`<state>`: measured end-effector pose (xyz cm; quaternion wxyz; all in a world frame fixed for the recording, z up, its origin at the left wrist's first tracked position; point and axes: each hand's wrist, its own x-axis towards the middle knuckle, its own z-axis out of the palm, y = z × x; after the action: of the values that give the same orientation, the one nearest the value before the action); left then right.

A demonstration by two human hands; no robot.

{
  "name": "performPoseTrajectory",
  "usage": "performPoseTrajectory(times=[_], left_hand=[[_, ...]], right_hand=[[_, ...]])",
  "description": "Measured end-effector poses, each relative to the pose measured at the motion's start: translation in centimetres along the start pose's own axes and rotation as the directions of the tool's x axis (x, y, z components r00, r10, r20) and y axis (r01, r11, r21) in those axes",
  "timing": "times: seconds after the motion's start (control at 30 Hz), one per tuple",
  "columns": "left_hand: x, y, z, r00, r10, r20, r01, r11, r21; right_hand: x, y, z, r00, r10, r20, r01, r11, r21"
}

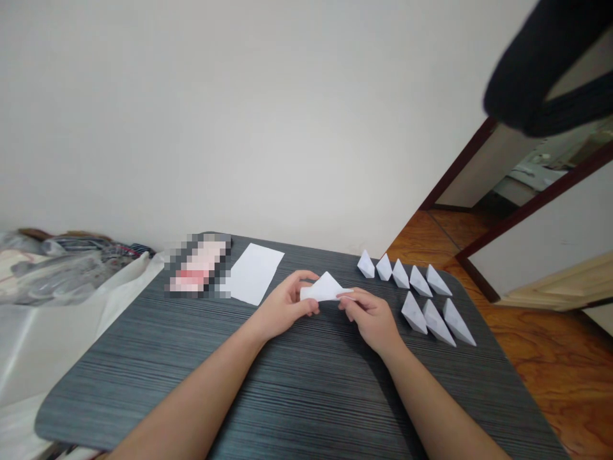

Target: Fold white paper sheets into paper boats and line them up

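Between my two hands is a folded piece of white paper (326,289), with a pointed peak at the top and a wide lower edge. My left hand (286,303) pinches its left end, thumb in front and fingers behind. At the right end, my right hand (368,314) grips the paper between thumb and fingers. Off to the right stand several folded white paper boats (420,281) in two rows. A flat sheet of white paper (256,271) lies beyond my left hand.
The dark wood-grain table (297,396) stands against a pale wall (239,115). A pixelated pinkish item (198,265) lies at its back left corner. Plastic-covered cloth (71,268) is heaped left of the table. A black strap (531,76) hangs blurred at upper right.
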<state>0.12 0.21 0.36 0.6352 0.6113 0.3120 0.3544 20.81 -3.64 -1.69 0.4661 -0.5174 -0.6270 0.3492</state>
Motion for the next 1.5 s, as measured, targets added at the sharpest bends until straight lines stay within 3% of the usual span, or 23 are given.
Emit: performPoseTrajectory(times=[0.17,0.3,0.57,0.73,1.1,1.3,1.5], left_hand=[[0.0,0.0,-0.1,0.994,0.103,-0.042,-0.088,0.959,0.269],[0.0,0.2,-0.3,0.991,0.125,-0.053,-0.092,0.906,0.413],[0.1,-0.6,0.2,0.991,0.025,-0.132,0.015,0.956,0.292],[0.1,-0.4,0.6,0.985,0.016,-0.175,0.026,0.972,0.235],[-0.2,0.1,0.9,0.97,0.006,-0.242,0.036,0.985,0.17],[0.0,-0.3,0.8,0.981,-0.036,-0.191,0.069,0.983,0.169],[-0.2,0.0,0.8,0.992,-0.085,-0.097,0.109,0.955,0.277]], right_hand=[[0.1,-0.3,0.0,1.0,0.017,-0.015,-0.017,0.999,0.043],[0.1,-0.7,0.0,1.0,0.01,0.017,-0.01,0.999,0.042],[0.0,-0.7,0.2,0.999,0.022,0.023,-0.023,0.999,0.047],[-0.1,0.2,0.8,0.992,0.125,-0.017,-0.121,0.977,0.174],[0.0,0.3,1.3,0.991,0.135,-0.014,-0.128,0.959,0.253],[-0.1,0.1,1.2,0.993,0.118,0.006,-0.116,0.969,0.22],[-0.4,0.3,1.5,0.993,0.114,0.025,-0.117,0.984,0.133]])
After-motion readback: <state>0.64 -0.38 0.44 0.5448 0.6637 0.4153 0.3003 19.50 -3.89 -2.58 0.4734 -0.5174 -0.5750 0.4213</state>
